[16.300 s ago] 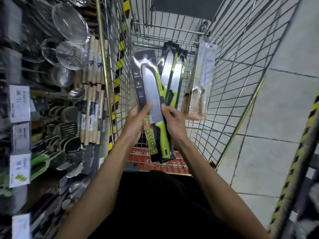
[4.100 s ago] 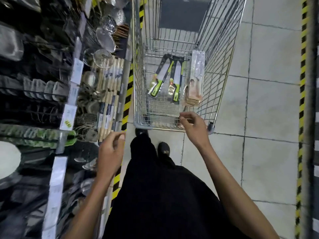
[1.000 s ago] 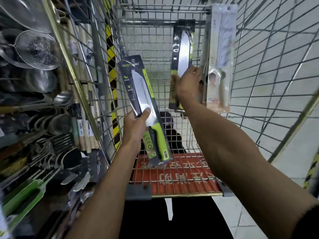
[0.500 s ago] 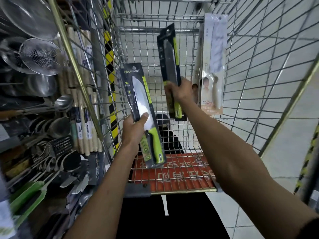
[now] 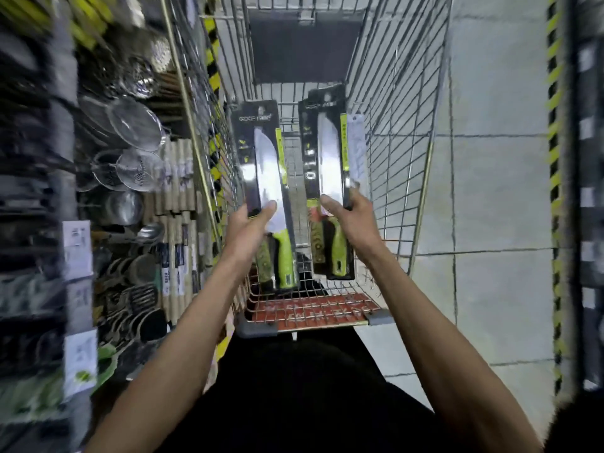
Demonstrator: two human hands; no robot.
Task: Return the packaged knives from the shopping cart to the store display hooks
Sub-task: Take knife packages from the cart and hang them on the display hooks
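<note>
A retail shop aisle is shown: a silver wire shopping cart [image 5: 402, 132] is seen on a pale grey tiled floor [image 5: 496, 191], beside rows of hanging round steel mesh strainers [image 5: 137, 124], pale wooden rolling pins [image 5: 173, 178] and white paper price tags [image 5: 76, 246].

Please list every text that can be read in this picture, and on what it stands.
Left packaged knife header: white brand line, too blurred to read.
Right packaged knife header: the same, blurred.
Shelf price tags: blurred.
Red cart flap: pale characters, unreadable.
Nothing can be quoted surely.
</note>
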